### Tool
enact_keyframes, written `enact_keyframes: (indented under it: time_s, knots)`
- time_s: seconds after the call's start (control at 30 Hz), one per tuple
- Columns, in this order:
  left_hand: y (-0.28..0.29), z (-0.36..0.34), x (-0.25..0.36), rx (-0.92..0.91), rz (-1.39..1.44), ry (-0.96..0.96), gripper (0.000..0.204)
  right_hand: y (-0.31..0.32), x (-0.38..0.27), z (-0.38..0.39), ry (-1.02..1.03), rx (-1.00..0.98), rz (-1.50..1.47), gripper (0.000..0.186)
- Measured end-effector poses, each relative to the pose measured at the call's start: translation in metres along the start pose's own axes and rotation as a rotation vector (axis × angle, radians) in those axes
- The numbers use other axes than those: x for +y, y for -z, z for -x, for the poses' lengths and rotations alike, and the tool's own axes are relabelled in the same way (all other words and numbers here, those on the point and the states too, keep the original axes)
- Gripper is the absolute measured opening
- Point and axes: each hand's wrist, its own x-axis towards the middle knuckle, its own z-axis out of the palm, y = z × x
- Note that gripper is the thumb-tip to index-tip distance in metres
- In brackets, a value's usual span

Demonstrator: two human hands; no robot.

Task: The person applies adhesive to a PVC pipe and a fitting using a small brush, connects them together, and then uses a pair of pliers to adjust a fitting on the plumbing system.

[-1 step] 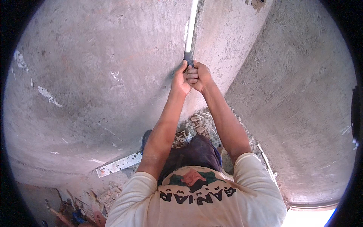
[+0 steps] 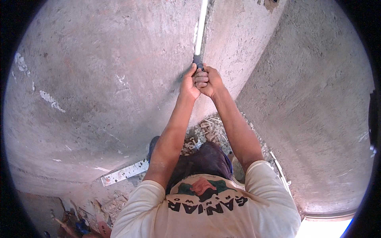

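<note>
A white pipe (image 2: 201, 27) runs down a groove in the rough plastered wall, its lower end in a dark grey fitting (image 2: 197, 59). Both my hands are close together just below that fitting, arms stretched out. My left hand (image 2: 189, 82) is closed at its left side, thumb pointing up along it. From the right, my right hand (image 2: 212, 80) wraps in with curled fingers, its thumb near the fitting. The fitting's lower part is hidden by my fingers.
Broken rubble (image 2: 210, 131) covers the floor below my arms. A flat, spotted white strip (image 2: 125, 173) lies at lower left, with more debris (image 2: 113, 204) beyond it. At right, a thin white pipe (image 2: 279, 168) lies along the wall's foot, and a second wall (image 2: 313, 99) rises.
</note>
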Motion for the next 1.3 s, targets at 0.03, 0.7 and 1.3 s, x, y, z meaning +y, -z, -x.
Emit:
enact_keyframes:
  time_s: [0.03,0.7,1.3]
  knots:
    - [-0.004,0.002,0.000,0.031,-0.033,0.005,0.026,0.002,-0.001,0.005,-0.034,-0.009,-0.034,0.042]
    - [0.026,-0.007,0.010,-0.045,-0.036,0.018,0.033,-0.009,-0.017,0.014,-0.156,-0.013,-0.269,0.036]
    - [-0.026,-0.011,-0.025,0.410,-0.070,-0.242,0.026,0.008,0.016,-0.006,0.537,0.327,0.897,0.044]
